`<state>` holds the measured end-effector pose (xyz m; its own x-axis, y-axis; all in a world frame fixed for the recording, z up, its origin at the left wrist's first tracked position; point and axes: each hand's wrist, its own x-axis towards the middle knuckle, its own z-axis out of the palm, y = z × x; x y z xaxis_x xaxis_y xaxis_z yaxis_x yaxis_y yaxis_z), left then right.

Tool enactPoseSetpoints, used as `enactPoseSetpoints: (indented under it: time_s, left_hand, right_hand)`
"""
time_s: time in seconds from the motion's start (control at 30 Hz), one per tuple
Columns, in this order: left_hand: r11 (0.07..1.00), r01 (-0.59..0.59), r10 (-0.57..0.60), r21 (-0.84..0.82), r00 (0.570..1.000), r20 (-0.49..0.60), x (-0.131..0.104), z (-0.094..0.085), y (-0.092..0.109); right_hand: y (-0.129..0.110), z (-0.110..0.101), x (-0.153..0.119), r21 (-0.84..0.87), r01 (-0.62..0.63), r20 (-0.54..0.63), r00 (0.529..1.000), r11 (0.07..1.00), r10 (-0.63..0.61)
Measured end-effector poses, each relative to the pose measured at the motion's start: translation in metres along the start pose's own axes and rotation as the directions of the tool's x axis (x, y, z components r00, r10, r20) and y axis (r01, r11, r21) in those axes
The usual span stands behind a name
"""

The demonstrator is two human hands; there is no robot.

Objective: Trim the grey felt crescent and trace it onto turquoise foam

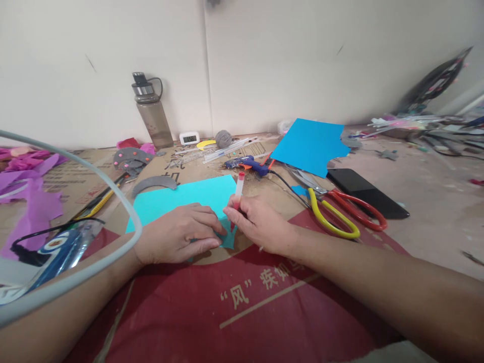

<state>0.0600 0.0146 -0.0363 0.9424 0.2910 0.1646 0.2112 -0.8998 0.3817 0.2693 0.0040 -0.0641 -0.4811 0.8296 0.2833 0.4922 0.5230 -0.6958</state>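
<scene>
A turquoise sheet of paper or card (181,199) lies on the cardboard in front of me. My left hand (185,232) rests palm down on it, its fingers slightly bent and pressed against the surface near the lower right edge. Whatever is beneath those fingers is hidden. My right hand (260,219) is closed around a red marker pen (239,186) with a whitish barrel and red end. Held nearly upright, the pen points down at the sheet's right edge, close to my left fingertips.
Scissors (336,204) with yellow and red handles, a black phone (366,194), a blue glue gun (249,164) and a blue sheet (312,146) lie to the right. A bottle (153,113) stands behind. A pale cable (124,201) crosses the left foreground.
</scene>
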Motion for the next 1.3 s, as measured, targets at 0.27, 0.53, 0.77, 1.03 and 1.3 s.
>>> enactPoseSetpoints:
  time_s: [0.27, 0.53, 0.77, 1.03, 1.3]
  left_hand:
    - [1.000, -0.003, 0.003, -0.006, 1.000, 0.003, -0.0002, 0.0000, -0.0002]
    - [1.000, -0.002, 0.002, -0.012, 1.000, -0.023, -0.0003, 0.0005, -0.0001]
    - [1.000, -0.001, 0.001, -0.008, 1.000, -0.008, 0.0004, -0.0009, -0.0002]
    - [1.000, 0.000, 0.000, 0.007, 1.000, -0.002, -0.0001, -0.0001, -0.0003]
    - [1.000, 0.006, -0.006, -0.001, 1.000, 0.004, 0.0004, -0.0010, 0.0000]
  right_hand:
    - [0.0008, 0.0002, -0.0005, -0.004, 0.007, 0.014, 1.000, 1.000, -0.007]
    - [0.0005, 0.0002, -0.0006, -0.012, 0.004, 0.017, 1.000, 1.000, -0.004]
    - [0.0007, 0.0003, -0.0006, -0.017, 0.012, 0.010, 1.000, 1.000, -0.011]
    - [0.0013, 0.0014, -0.0010, -0.021, 0.011, 0.009, 1.000, 1.000, -0.011]
    - [0.0007, 0.0004, -0.0022, -0.023, 0.030, 0.027, 0.999, 0.999, -0.030]
